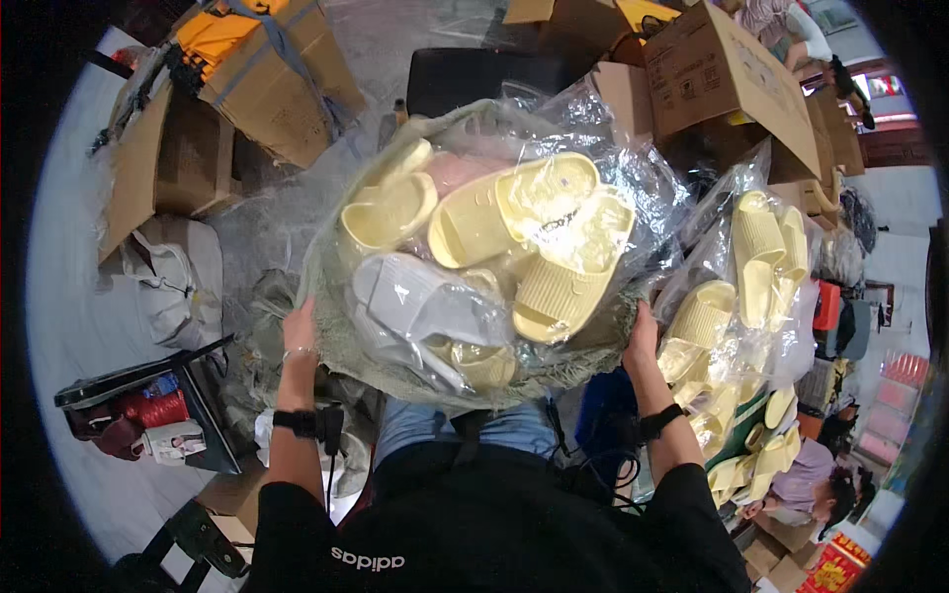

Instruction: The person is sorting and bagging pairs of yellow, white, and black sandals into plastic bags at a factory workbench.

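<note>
A large greenish woven sack [341,336] stands open in front of me, filled with slippers in clear plastic bags. Pale yellow slippers [524,222] lie on top, with a white slipper [415,296] below them to the left. My left hand [300,331] grips the sack's rim on its left side. My right hand [643,331] grips the rim on the right side. Both hands hold the sack's mouth apart at chest height.
A clear bag of more yellow slippers [756,257] stands to the right. Cardboard boxes [722,74] stack behind and at the left [272,74]. A white bag [178,282] lies at the left. Another person [811,479] sits at the lower right.
</note>
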{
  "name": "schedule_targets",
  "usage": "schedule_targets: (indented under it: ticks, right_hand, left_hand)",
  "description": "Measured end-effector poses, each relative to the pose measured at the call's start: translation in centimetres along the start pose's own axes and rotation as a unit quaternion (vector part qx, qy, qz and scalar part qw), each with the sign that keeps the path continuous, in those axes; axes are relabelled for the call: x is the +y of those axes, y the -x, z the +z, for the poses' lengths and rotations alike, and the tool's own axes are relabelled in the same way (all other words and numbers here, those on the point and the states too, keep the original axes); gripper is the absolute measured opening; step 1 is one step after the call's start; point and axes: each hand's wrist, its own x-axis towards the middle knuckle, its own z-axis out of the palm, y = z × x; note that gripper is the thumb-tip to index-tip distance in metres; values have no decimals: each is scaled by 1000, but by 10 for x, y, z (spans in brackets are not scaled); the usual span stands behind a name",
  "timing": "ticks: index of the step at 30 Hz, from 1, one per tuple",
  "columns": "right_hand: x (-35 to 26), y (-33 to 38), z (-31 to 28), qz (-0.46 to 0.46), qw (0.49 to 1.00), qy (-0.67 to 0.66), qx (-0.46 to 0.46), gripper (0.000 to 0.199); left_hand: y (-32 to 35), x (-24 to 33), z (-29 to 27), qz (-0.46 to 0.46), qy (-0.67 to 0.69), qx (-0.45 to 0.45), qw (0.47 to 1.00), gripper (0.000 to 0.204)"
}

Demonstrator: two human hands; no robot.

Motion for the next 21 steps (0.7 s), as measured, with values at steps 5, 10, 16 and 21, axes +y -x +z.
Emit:
schedule_targets:
  ticks: [5,10,16,21]
  right_hand:
    - [-44,54,16,-66,997,38,-16,34]
    - [-62,82,10,-103,994,-18,-35,35]
    - [-43,62,-5,-177,950,253,39,37]
    - [-32,49,-18,-155,845,511,31,28]
  left_hand:
    - [83,114,-46,-28,248,-8,968,29]
    - [109,125,-67,30,310,28,950,32]
    - [62,54,-36,73,-14,101,992,43]
    - [35,44,-3,34,-194,20,980,44]
